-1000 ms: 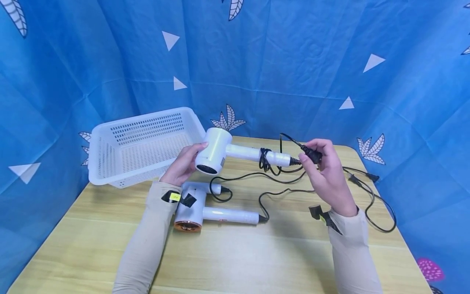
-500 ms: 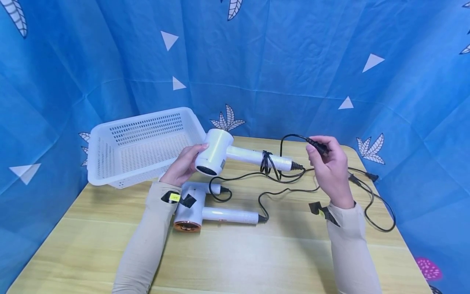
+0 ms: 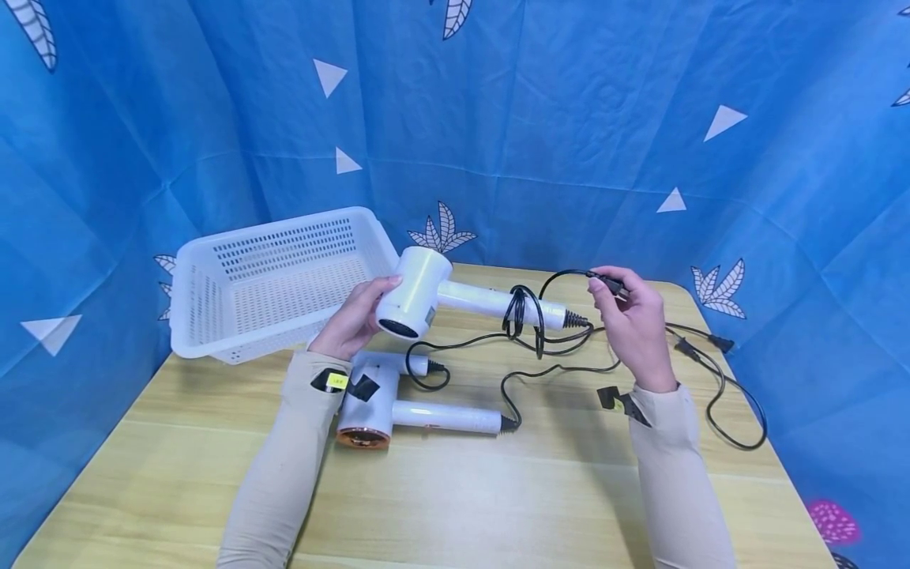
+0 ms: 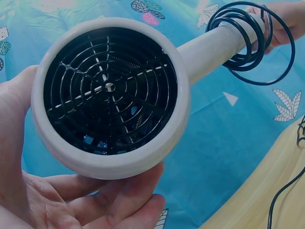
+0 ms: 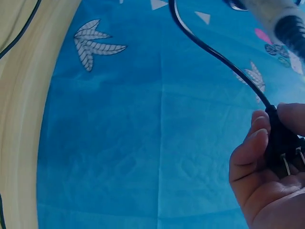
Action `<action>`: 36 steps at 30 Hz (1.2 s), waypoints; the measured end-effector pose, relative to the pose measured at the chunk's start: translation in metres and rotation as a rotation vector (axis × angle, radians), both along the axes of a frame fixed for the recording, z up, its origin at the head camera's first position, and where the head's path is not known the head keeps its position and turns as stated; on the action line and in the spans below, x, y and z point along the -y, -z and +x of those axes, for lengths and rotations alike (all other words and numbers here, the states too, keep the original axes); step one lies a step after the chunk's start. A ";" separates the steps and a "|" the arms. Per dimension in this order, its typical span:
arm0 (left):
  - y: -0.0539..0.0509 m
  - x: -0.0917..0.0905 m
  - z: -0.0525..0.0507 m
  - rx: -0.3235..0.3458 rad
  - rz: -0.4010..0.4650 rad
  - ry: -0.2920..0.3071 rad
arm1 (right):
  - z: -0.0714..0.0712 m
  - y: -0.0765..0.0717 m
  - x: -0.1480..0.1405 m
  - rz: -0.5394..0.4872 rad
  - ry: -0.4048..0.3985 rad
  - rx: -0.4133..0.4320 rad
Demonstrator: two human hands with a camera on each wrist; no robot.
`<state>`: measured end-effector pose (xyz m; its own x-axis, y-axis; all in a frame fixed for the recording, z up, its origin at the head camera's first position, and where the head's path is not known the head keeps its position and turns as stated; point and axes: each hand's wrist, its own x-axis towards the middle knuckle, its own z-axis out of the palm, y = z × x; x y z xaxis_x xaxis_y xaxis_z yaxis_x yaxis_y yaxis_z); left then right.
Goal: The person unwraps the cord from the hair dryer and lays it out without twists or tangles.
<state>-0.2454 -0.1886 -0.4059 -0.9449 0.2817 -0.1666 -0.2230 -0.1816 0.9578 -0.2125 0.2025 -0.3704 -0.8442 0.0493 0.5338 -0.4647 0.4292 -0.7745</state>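
My left hand [image 3: 355,320] grips the head of a white hair dryer [image 3: 419,288], raised above the table with its handle toward the right. The left wrist view looks into the dryer's round black grille [image 4: 109,88]. Several loops of black cord [image 4: 245,40] are wound around the handle. My right hand [image 3: 636,324] pinches the black plug [image 5: 281,140] at the cord's end, its two metal prongs showing in the right wrist view. Below, two more white hair dryers lie side by side: one with a copper-coloured rim [image 3: 364,438], the other [image 3: 405,362] partly hidden behind it and my left arm.
A white perforated plastic basket [image 3: 273,284] stands at the back left. Black cords from the lying dryers run right across the wooden table [image 3: 462,506], their plugs [image 3: 721,343] near its right edge. A blue patterned curtain [image 3: 569,142] hangs behind.
My right hand has moved slightly with the plug, and the cord loops around the handle have grown looser and larger. The dryer's handle end dipped a little; my left hand keeps its hold.
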 end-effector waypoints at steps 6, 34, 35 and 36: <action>-0.001 0.002 0.001 -0.008 0.015 -0.022 | -0.005 0.007 -0.001 0.118 0.020 0.035; 0.000 0.008 0.000 0.001 0.131 -0.059 | -0.012 0.027 0.013 0.556 -0.134 0.161; 0.000 0.008 0.000 0.001 0.129 -0.062 | -0.012 0.028 0.014 0.561 -0.150 0.167; 0.000 0.008 -0.001 0.001 0.125 -0.065 | -0.012 0.028 0.015 0.567 -0.165 0.182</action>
<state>-0.2459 -0.1963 -0.4055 -0.9618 0.2380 -0.1355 -0.2081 -0.3136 0.9265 -0.2241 0.1879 -0.3984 -0.8963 -0.3393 0.2855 -0.4423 0.7311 -0.5195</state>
